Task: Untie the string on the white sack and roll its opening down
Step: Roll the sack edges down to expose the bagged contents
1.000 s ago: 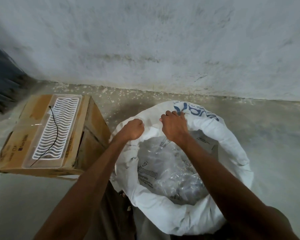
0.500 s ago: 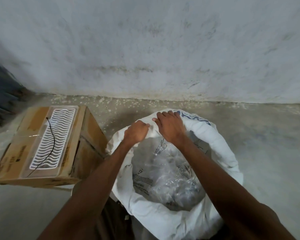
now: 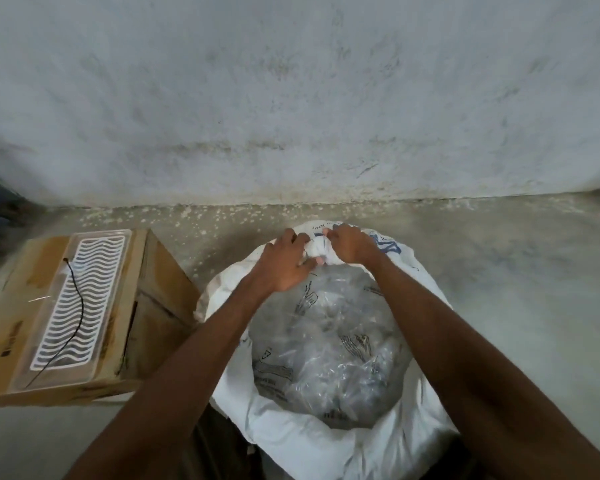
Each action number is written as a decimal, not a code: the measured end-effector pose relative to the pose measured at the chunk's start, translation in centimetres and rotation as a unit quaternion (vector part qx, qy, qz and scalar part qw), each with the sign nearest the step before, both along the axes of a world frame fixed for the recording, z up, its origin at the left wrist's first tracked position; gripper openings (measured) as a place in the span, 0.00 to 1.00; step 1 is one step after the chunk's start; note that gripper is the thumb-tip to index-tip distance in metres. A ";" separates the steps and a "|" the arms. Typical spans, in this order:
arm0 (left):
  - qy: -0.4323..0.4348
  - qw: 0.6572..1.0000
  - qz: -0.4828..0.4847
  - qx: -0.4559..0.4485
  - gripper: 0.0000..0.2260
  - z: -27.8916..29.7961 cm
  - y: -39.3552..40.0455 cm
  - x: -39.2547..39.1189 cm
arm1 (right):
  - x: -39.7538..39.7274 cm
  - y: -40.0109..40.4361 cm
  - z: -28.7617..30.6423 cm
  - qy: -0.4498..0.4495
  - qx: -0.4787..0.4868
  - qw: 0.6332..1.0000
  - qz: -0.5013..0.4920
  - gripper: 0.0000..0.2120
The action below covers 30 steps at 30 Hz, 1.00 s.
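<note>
The white sack (image 3: 326, 448) stands open on the floor in front of me, its rim rolled into a thick band with blue print on the far side. Clear plastic bags (image 3: 329, 344) fill its inside. My left hand (image 3: 284, 263) and my right hand (image 3: 349, 247) are side by side at the far rim, each gripping the bunched white fabric between them. A thin black string (image 3: 78, 306) lies loose on the tray on the carton to the left.
A brown cardboard carton (image 3: 160, 296) stands left of the sack, carrying a clear tray with a white wavy grid (image 3: 80, 299). A stained grey wall (image 3: 291, 98) rises just behind. Bare concrete floor (image 3: 516, 271) stretches to the right. Something dark sits at the far left edge.
Both hands have moved closer together along the far rim, and the fabric between them is now bunched tight. The view has shifted so the sack sits lower and more to the right.
</note>
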<state>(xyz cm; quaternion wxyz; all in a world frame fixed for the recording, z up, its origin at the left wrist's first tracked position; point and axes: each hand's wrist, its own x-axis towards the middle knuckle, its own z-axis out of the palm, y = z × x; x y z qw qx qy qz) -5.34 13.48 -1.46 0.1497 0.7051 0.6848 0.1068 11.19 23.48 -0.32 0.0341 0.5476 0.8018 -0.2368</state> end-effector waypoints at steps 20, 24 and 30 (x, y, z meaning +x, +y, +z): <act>-0.123 0.974 0.093 -0.168 0.15 0.6 5.5 -0.8 | 7.3 -3.1 -1.5 0.003 0.122 0.986 -0.113 0.41; -0.035 0.995 0.097 -0.015 0.21 0.3 4.7 1.1 | 7.7 0.2 -0.2 0.108 -0.109 0.972 -0.179 0.38; -0.018 0.997 0.055 -0.056 0.18 -1.0 5.2 3.8 | 9.6 1.7 -0.3 0.102 -0.258 0.937 -0.214 0.48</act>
